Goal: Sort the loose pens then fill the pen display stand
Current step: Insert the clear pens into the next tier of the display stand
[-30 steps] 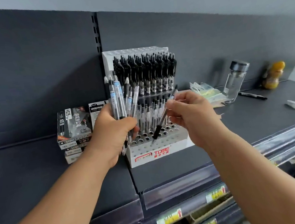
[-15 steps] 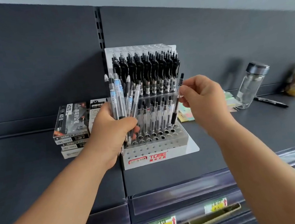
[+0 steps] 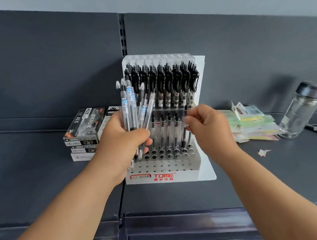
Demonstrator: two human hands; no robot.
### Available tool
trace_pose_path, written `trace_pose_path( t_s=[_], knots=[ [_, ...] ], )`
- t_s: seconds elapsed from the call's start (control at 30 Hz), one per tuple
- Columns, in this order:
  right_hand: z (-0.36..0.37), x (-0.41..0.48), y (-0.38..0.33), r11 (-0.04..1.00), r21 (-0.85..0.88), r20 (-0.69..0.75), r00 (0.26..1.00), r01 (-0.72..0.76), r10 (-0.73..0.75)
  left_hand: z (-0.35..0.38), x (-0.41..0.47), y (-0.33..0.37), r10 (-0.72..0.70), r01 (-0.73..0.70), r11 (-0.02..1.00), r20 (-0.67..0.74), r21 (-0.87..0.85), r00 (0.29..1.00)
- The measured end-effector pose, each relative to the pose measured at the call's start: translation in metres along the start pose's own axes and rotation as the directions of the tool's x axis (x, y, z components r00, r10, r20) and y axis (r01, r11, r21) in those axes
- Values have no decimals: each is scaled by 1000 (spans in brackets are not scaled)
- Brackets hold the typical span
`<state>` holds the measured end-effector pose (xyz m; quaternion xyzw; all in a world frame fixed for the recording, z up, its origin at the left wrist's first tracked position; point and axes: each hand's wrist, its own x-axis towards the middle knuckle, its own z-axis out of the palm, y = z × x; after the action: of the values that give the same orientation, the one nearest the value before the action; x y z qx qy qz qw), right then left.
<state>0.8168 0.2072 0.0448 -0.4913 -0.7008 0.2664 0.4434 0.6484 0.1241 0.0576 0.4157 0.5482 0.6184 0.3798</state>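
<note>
One dark shelf (image 3: 280,174) carried a white pen display stand (image 3: 179,169) lettered "TOME" in red, its upper tier packed with black-clipped pens. Three stacked pen boxes (image 3: 83,133), the top one marked "H035", lay just left of it. The left hand (image 3: 120,144) gripped a bundle of at least five clear pens (image 3: 129,103). The right hand (image 3: 208,129) pinched a single pen (image 3: 185,134) over the stand's lower holes.
</note>
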Motion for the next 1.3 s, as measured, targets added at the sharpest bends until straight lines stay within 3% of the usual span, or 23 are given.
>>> trace_pose_path(
  t_s=[0.2, 0.33, 0.43, 0.53, 0.63, 0.73, 0.9, 1.13, 1.2, 1.3],
  knots=[
    [2, -8, 21, 998, -46, 72, 997, -39, 43, 12, -1, 4, 10, -10, 1000, -29, 6, 1000],
    [-4, -5, 15, 986, -166, 124, 992, -13, 34, 17, -5, 6, -3, 3, 1000, 6, 8, 1000],
    [-11, -7, 4, 976, -213, 39, 999, 39, -31, 19, -6, 9, -20, 20, 1000, 30, -21, 999],
    [-13, -8, -18, 991, 134, 22, 1000, -2, -1, 22, -8, 11, -24, 27, 999, 62, -44, 998],
    [-11, -7, -37, 846, 473, 280, 952, -247, 122, 24, -11, 14, -20, 24, 999, 102, -41, 995],
    [-10, -5, -42, 720, 596, 382, 914, -355, 134, 23, -10, 14, -18, 18, 1000, 97, -6, 995],
    [-9, -3, -43, 709, 636, 324, 939, -306, 115, 21, -10, 12, 3, -14, 993, 91, 118, 996],
    [-18, 0, -42, 613, 734, 247, 956, -293, 161, 22, -10, 13, -80, 82, 996, 81, -20, 993],
    [-26, 4, -39, 641, 740, 132, 979, -204, 158, 23, -9, 11, -81, 82, 996, 57, -17, 995],
    [-41, 10, -32, 806, 592, -91, 993, -8, 77, 22, -7, 7, -92, 92, 996, 3, 8, 996]
  ],
)
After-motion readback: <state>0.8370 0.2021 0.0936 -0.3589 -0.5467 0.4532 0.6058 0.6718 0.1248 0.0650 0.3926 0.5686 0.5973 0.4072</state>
